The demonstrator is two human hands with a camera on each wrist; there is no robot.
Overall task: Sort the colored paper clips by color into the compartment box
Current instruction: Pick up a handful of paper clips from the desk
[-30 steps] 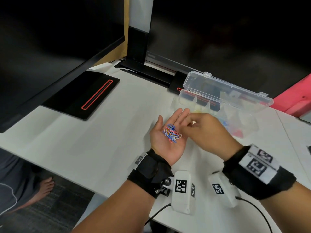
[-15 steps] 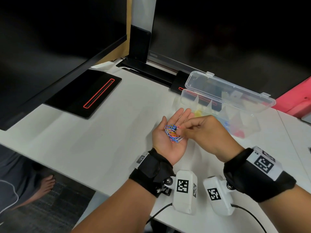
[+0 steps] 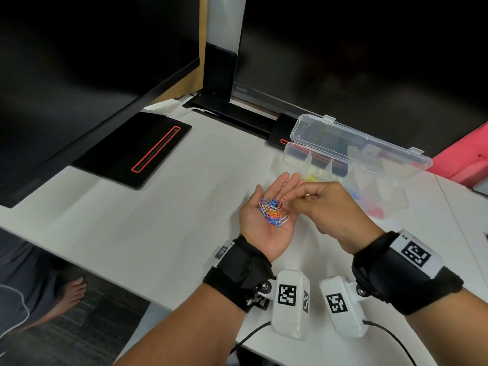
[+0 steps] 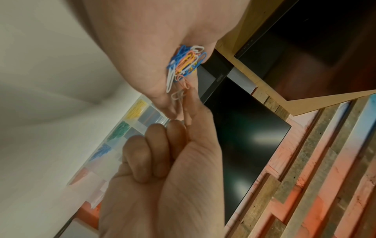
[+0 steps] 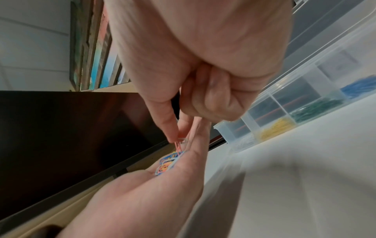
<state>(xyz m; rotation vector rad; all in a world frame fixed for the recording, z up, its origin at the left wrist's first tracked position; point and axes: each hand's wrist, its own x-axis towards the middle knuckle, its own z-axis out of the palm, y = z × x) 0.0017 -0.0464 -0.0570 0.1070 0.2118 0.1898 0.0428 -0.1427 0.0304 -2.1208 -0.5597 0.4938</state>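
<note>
white is the big table (image 3: 163,220) under everything. on it, past my hands, sits the clear compartment box (image 3: 340,178) with its lid tipped up. i can see yellow, green and blue clips already lying in their own parts of it, and some red ones too.

my left hand (image 3: 266,220) is flat, palm up, fingers spread a little. it carries the small pile of paper clips (image 3: 272,213), a mix of blue, white, orange and pink.

my right hand (image 3: 332,210) has its thumb and first finger pressed on one pink clip (image 3: 281,203) at the top edge of the pile. its other fingers are curled in.

so i think i am in the picking step. next i need to lift that one clip free without dragging others along, since they look tangled. then it goes over to the part that holds its color.

hard to tell: the wrist views show a pale clip close by the pink one, and it may be hooked to it. my right hand hides part of the box, so i can't see which part takes pink.
</note>
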